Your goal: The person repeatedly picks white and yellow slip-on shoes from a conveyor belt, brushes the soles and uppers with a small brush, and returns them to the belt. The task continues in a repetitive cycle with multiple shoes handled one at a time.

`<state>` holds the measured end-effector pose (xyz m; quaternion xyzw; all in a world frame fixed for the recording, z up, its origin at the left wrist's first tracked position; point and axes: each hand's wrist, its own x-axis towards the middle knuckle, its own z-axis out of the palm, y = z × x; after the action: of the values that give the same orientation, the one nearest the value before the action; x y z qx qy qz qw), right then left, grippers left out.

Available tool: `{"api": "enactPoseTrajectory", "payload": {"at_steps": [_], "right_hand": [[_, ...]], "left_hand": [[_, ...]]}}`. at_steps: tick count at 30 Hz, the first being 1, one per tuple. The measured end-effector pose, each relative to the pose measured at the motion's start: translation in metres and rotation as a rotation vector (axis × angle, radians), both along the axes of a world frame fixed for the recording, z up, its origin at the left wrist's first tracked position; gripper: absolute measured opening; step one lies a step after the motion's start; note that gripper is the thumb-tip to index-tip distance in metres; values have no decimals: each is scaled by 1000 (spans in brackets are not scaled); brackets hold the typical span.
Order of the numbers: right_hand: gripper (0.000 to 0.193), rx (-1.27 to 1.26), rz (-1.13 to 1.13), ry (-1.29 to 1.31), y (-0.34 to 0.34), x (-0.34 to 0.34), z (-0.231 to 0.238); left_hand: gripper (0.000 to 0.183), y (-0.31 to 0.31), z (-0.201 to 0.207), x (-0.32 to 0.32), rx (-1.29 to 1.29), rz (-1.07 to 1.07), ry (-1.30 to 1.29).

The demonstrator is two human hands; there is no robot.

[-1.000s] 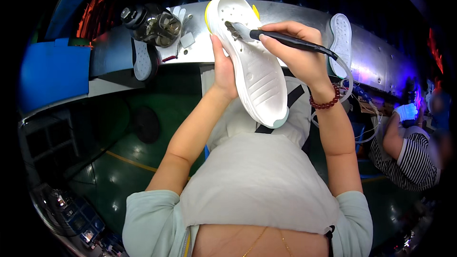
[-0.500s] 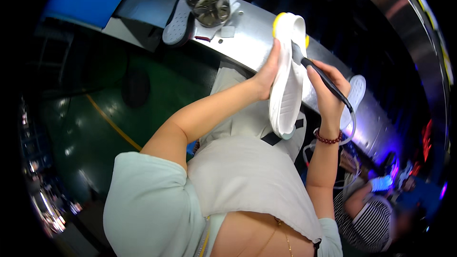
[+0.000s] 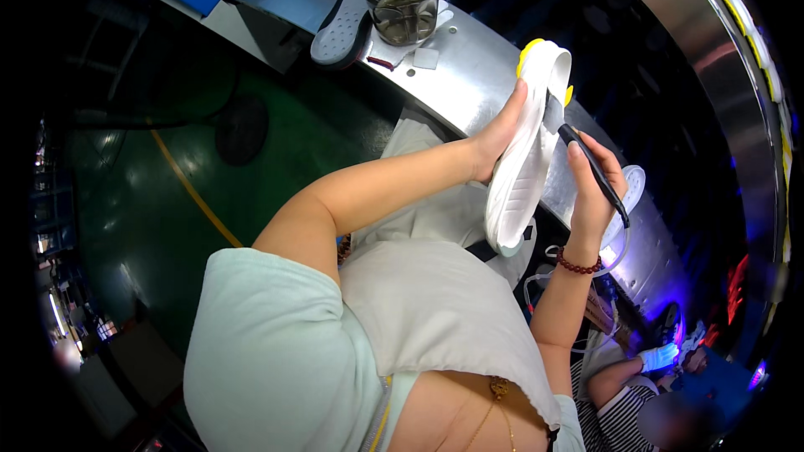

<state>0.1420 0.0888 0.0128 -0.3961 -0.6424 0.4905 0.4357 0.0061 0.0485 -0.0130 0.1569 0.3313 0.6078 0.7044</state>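
A white shoe sole (image 3: 521, 188) with raised side walls and yellow patches at its far end is held up at a slant over my lap. My left hand (image 3: 500, 138) grips its left wall, thumb pointing up along the outside. In my right hand (image 3: 596, 188) is a corded hand tool (image 3: 599, 174) with a black handle and a flat grey metal blade. The blade lies against the inside of the sole's right wall, near the far end; its tip is partly hidden in the hollow. A pale cord (image 3: 621, 258) hangs from the handle past my beaded right wrist.
Beyond the sole runs a metal bench (image 3: 477, 75). On it stand a dark see-through bottle (image 3: 404, 12), a dark-edged sole (image 3: 341, 32) and a small white square (image 3: 425, 59). Another pale sole (image 3: 635, 188) lies behind my right hand. At lower right a co-worker's gloved hand (image 3: 659, 358) is near purple light.
The whole view has shifted, so bench, bottle and hands sit further right. The sole leans slightly more to the right. Both hands keep their grips, and the blade stays inside the same wall.
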Motion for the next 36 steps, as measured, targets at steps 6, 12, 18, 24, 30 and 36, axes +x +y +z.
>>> {"api": "enactPoseTrajectory", "payload": {"at_steps": [6, 12, 18, 24, 30, 36], "right_hand": [[20, 71, 30, 8, -7, -1, 7], [20, 487, 88, -164, -31, 3, 14], [19, 419, 506, -214, -38, 31, 39], [20, 114, 458, 28, -7, 38, 67], [20, 291, 436, 90, 7, 16, 79], [19, 11, 566, 284, 2, 22, 68]], "left_hand": [[71, -1, 4, 0, 49, -34, -7], [77, 3, 9, -8, 157, 58, -78], [83, -4, 19, -34, 200, 137, -145], [82, -10, 32, -14, 348, 7, -190], [78, -7, 40, 0, 267, 41, -151], [76, -3, 40, -7, 440, -46, -428]]}}
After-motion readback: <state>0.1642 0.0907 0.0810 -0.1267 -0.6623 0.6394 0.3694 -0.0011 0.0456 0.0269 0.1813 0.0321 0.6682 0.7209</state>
